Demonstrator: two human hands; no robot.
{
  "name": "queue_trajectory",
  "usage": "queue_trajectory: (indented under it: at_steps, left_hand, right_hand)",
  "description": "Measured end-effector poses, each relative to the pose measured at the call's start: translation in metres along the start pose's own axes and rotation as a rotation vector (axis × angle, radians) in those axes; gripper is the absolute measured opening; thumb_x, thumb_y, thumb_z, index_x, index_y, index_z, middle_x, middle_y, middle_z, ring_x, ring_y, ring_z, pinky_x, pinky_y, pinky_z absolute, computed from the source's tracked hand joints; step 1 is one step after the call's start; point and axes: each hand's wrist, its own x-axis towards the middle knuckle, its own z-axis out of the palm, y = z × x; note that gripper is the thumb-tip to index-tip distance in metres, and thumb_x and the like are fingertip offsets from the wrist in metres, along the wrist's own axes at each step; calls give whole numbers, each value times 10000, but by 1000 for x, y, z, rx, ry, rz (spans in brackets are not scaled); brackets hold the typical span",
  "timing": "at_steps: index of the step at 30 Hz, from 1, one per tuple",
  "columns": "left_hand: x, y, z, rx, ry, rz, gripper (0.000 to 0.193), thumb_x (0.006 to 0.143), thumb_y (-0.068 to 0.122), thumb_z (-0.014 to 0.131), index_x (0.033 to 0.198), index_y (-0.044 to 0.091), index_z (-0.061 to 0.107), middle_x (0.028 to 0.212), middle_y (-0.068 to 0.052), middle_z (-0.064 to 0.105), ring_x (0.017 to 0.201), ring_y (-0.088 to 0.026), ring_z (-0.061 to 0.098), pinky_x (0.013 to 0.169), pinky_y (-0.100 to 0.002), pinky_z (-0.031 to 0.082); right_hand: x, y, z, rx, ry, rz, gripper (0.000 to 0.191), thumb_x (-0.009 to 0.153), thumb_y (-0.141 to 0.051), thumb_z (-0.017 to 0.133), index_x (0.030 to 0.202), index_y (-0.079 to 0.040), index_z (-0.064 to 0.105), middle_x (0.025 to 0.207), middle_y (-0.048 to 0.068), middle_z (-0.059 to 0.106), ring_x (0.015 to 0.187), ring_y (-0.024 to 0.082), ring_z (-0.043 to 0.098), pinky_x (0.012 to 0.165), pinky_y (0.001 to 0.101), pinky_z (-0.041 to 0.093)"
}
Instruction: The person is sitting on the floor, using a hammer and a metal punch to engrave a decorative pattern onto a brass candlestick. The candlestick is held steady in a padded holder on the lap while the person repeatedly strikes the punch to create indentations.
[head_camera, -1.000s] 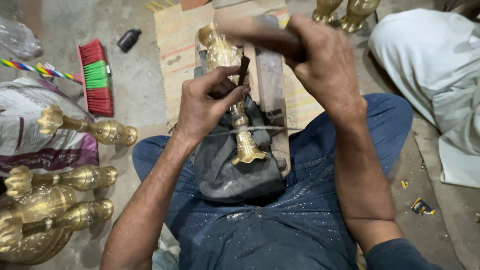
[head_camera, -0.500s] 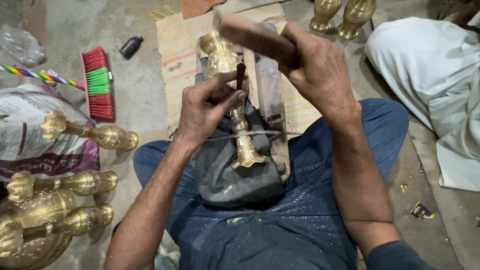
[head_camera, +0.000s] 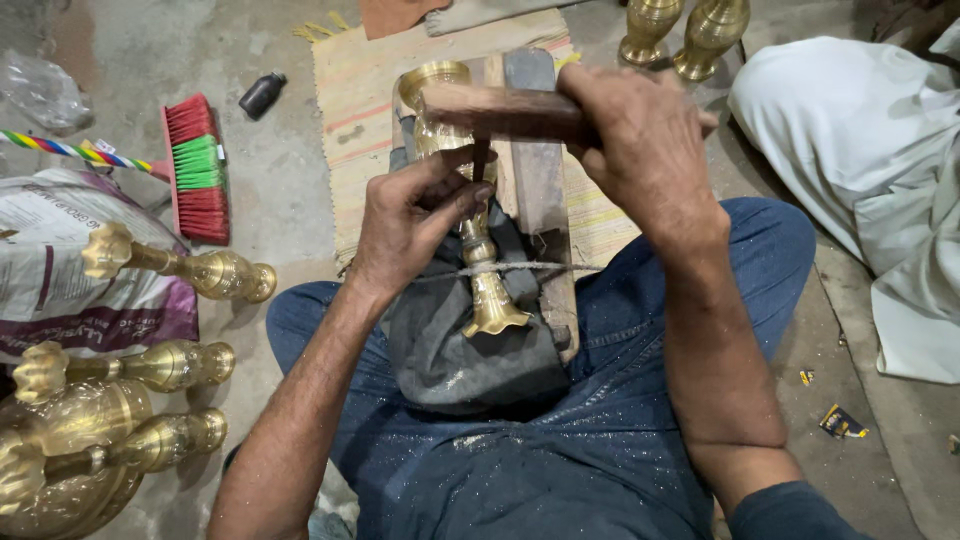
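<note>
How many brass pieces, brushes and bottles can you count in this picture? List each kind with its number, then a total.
Brass pieces: 7 (one on the lap, four at left, two at top)
Brushes: 1
Bottles: 1
Total: 9

Right hand (head_camera: 640, 150) grips a wooden mallet (head_camera: 500, 112); left hand (head_camera: 410, 225) pinches a chisel (head_camera: 480, 160) on a brass vase (head_camera: 480, 270).

Single head-worn view, steeply downward and close over the seated person's blue-denim lap (head_camera: 560, 470) and grey concrete floor (head_camera: 280, 210).
</note>
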Motion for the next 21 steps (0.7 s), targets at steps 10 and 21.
queue_trajectory:
  at_steps: [10,21]
  left_hand:
    - [7,-8,3,59,20,-101,364,915,161,810,1249,50,722,860,-58,799,742,-95,745,657,-260,596]
    - [1,-15,6,-76,38,-87,383,928,112,783,1283,13,682,885,-69,796,790,-88,756,681,-250,615]
  right_hand:
    - [11,-12,-16,307,-49,130,331,863,-43,754,1153,-38,596,873,146,683,813,324,667,714,478,519]
    - [10,-11,-11,156,-31,206,209,1000,-142,732,1049,-63,544,807,133,662,707,280,668,655,453,521]
